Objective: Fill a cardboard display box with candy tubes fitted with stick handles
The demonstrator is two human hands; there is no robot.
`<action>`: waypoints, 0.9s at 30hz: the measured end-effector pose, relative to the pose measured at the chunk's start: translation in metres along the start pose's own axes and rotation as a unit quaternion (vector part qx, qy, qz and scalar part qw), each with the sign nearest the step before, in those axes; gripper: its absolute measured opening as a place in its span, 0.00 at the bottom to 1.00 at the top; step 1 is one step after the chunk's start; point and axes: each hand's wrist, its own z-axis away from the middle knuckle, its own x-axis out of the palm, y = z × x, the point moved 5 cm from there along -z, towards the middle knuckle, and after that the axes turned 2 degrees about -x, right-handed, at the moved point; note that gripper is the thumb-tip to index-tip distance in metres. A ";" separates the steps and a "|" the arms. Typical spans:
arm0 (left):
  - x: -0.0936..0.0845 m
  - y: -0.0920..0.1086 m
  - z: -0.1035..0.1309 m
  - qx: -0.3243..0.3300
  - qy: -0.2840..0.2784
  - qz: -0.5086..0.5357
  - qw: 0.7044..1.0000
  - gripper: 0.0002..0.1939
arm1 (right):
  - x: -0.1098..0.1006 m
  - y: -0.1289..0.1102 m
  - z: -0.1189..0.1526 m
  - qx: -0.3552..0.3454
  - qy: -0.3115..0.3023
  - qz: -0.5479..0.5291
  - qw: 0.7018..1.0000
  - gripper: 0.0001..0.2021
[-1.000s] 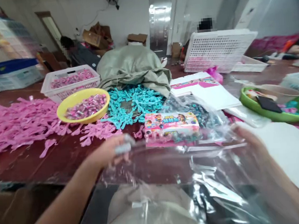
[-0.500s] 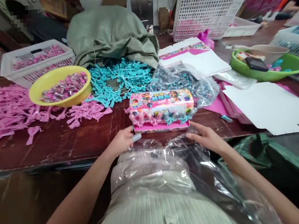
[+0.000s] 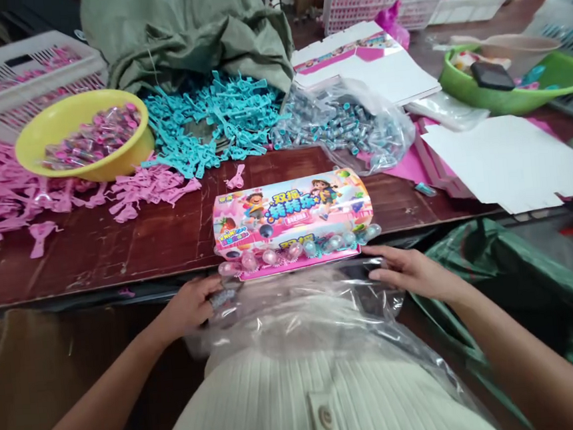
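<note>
Both hands, left hand and right hand, grip the clear plastic bag at the bench edge, just below the toy display box.

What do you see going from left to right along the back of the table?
Yellow bowl → blue plastic pieces → clear bag of blue candies → green bowl.

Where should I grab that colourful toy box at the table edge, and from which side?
Take the toy box by its two short ends, one hand from each side. It lies lengthwise along the table edge, with round capsules along its near front, so the ends look like the plainest flat faces. The left hand and right hand sit just below those ends, on the clear bag.
</note>
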 end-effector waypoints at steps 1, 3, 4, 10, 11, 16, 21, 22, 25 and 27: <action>0.000 -0.004 0.001 0.031 0.019 -0.057 0.998 0.08 | -0.003 0.002 0.001 -0.032 -0.017 0.070 0.997 0.21; 0.001 -0.012 0.003 0.082 0.051 -0.145 0.985 0.14 | -0.008 0.003 -0.001 -0.096 -0.028 0.181 0.978 0.11; 0.001 -0.016 0.004 0.099 0.065 -0.173 0.978 0.17 | -0.011 0.002 -0.003 -0.121 -0.016 0.214 0.969 0.10; -0.029 0.000 0.009 0.190 0.155 -0.132 0.960 0.16 | -0.050 -0.036 -0.030 -0.210 0.088 0.161 0.960 0.09; -0.037 0.006 0.010 0.197 0.166 -0.097 0.961 0.15 | -0.058 -0.044 -0.034 -0.229 0.083 0.117 0.963 0.08; -0.043 0.021 0.008 0.181 0.140 -0.016 0.973 0.11 | -0.078 -0.057 -0.044 -0.243 0.034 0.010 0.969 0.05; 0.004 0.003 0.001 0.124 0.094 0.071 0.985 0.14 | -0.062 -0.021 -0.038 -0.106 -0.001 0.005 0.994 0.10; 0.013 -0.002 -0.001 0.104 0.085 0.096 0.986 0.16 | -0.057 -0.014 -0.035 -0.080 -0.005 -0.008 0.997 0.11; 0.029 -0.007 0.007 0.068 0.061 0.103 0.990 0.12 | -0.038 -0.005 -0.021 -0.031 -0.039 -0.049 0.998 0.15; 0.019 0.010 0.028 0.088 0.092 0.029 0.991 0.07 | -0.021 -0.013 -0.008 -0.037 -0.076 -0.038 0.996 0.17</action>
